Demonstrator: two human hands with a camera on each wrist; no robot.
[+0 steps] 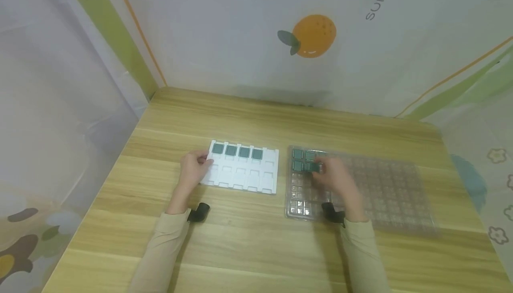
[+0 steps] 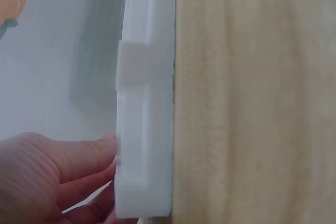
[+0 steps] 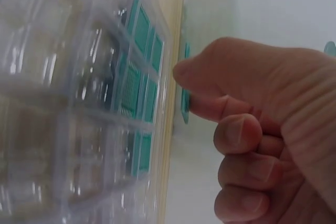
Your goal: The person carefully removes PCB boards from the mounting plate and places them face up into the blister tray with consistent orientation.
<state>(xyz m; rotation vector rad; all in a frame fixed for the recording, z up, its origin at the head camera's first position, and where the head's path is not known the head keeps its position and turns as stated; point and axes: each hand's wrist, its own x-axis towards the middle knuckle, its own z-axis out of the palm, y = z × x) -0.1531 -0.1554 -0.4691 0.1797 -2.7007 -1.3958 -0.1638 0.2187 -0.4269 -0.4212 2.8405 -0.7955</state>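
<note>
Wood-grain desk below, and your right hand has its fingers clamped on a green square just above the clear tray: hold it level, left hand pinching the white tray.

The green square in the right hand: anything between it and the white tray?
Nothing visible. The right hand pinches the green square above the clear tray; only bare table separates that tray from the white tray.

Green squares, white tray, my yellow-brown wood-grain table.
My sleeves are beige; the white backdrop carries an orange fruit print.
</note>
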